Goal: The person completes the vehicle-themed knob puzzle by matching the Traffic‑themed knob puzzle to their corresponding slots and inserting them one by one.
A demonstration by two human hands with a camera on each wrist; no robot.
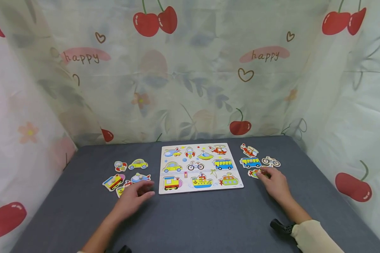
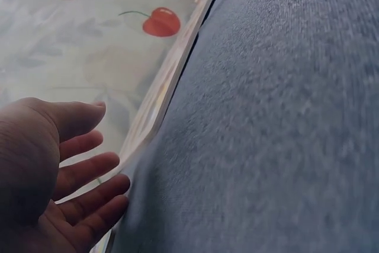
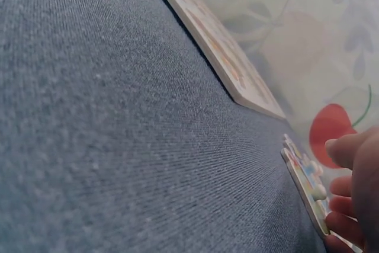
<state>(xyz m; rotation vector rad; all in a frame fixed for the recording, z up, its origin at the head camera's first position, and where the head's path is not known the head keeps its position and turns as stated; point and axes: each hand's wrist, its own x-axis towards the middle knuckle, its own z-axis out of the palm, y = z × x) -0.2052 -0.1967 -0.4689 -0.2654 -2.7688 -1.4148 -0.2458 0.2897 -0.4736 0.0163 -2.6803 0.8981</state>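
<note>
A wooden puzzle board [image 1: 187, 182] with vehicle pictures lies mid-table. My left hand [image 1: 133, 197] is just left of it, fingers relaxed and apart, nothing held, as the left wrist view shows. It partly covers a ship piece [image 1: 121, 190] and sits close below a plane piece [image 1: 140, 177]. My right hand [image 1: 276, 184] reaches over the right-hand pieces, its fingertips right at a submarine piece [image 1: 253, 173] and hiding part of it. In the right wrist view, the thumb of the right hand [image 3: 361, 176] stands apart from the loosely bent fingers beside a knobbed piece [image 3: 303, 188].
Left of the board lie a yellow car piece [image 1: 138, 164], a rocket piece [image 1: 120, 166] and a train piece [image 1: 113, 182]. On the right are a helicopter piece [image 1: 249, 150], a bus piece [image 1: 251, 162] and a bicycle piece [image 1: 271, 161]. A cherry-print curtain [image 1: 190, 88] surrounds the dark table [image 1: 202, 221].
</note>
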